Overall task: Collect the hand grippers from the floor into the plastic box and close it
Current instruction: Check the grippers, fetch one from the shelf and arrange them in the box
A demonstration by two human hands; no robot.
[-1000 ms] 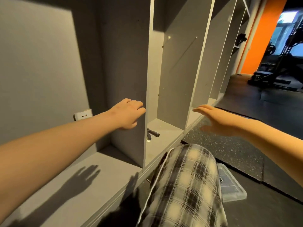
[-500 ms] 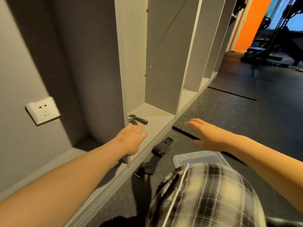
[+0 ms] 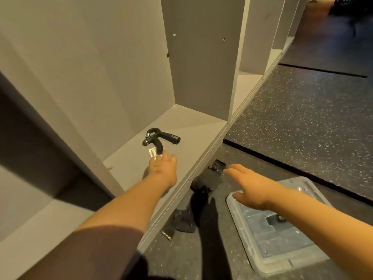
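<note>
The black metal-sprung hand gripper [image 3: 159, 138] with a white tag lies on the bottom board of the grey open cubby shelf [image 3: 197, 128], not on the floor. The left hand [image 3: 163, 171] stretches in with straight fingers, its tips at the tagged handle; I cannot tell whether they touch. The right hand [image 3: 250, 188] hovers flat and spread above the near corner of the clear plastic box [image 3: 268, 245], which sits on the dark speckled rubber floor [image 3: 302, 122]. Black fabric straps [image 3: 207, 179] lie beside the shelf edge.
</note>
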